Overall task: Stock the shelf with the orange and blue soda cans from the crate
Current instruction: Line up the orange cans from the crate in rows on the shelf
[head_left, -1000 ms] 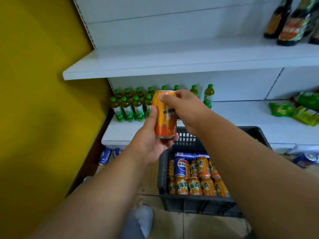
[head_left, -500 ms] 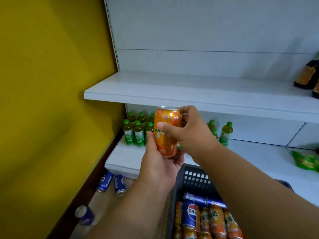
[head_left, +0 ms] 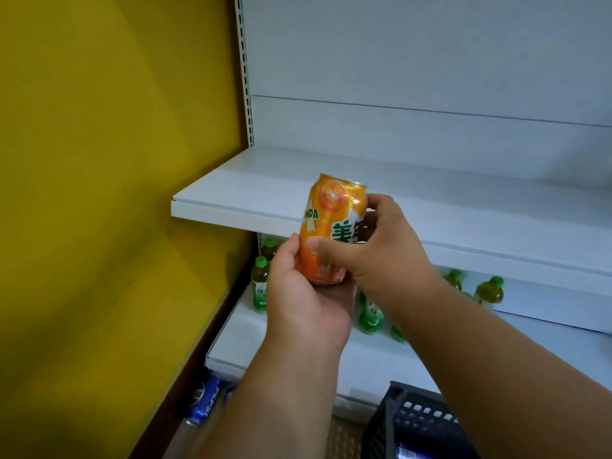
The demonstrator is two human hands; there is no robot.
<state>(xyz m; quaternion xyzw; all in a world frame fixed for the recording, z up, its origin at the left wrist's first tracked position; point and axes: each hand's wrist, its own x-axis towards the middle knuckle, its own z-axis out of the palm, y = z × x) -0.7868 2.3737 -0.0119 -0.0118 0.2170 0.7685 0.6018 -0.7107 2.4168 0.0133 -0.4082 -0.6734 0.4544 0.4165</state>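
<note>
Orange soda can (head_left: 332,226) held in both hands in front of the white shelf (head_left: 430,207), near that shelf's left front corner and overlapping its front edge in view; not resting on it. Can roughly upright, top tilted slightly to the right, orange-slice print and green lettering facing the camera. Left hand (head_left: 308,299) cups the can's base from below, thumb up along the can's left side, grip curled round the lower part. Right hand (head_left: 381,256) comes in from the right, thumb laid across the can's front, fingers wrapped behind its right side, grip closed on the can's middle. Shelf surface behind the can bare and white, back panel white, slotted upright at the left where the shelf meets the yellow wall (head_left: 109,193). Lower shelf (head_left: 298,349) carries green-capped bottles (head_left: 260,286), a cluster at its left end behind the hands and a few more to the right. Dark plastic crate (head_left: 407,422) at the bottom edge of view, just before the lower shelf's front edge; contents mostly out of view. Blue cans (head_left: 205,402) lie on their sides on the floor beneath the lower shelf's left front corner.
</note>
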